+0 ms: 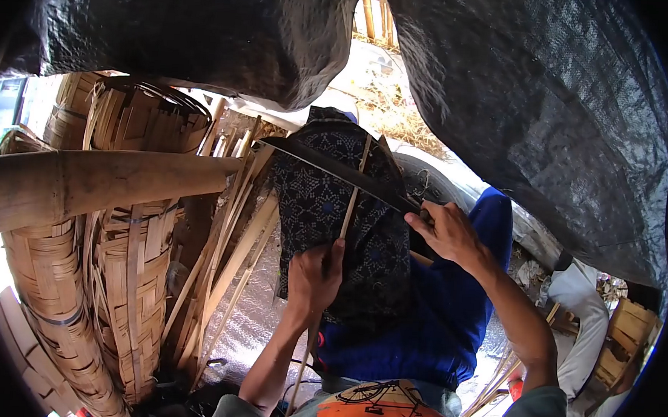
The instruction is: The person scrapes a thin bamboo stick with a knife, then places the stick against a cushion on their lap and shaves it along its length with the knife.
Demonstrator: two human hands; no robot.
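Note:
My left hand [316, 277] is closed around a thin bamboo strip [351, 207], which runs up and away over my lap. In my right hand [449, 233] is the handle of a long dark-bladed knife [329, 163]. Its blade reaches to the upper left and crosses the strip above my left hand; I cannot tell how firmly the two touch. Beneath them a dark patterned cloth [308, 199] covers my leg. The strip's lower end hangs below my left fist, beside my forearm.
Woven bamboo baskets [123, 273] stand at the left, with a thick bamboo pole [101, 185] in front. Several bamboo slats [229, 267] lean between them and my legs. Dark plastic sheeting [551, 106] hangs overhead. A wooden crate [624, 341] lies at the far right.

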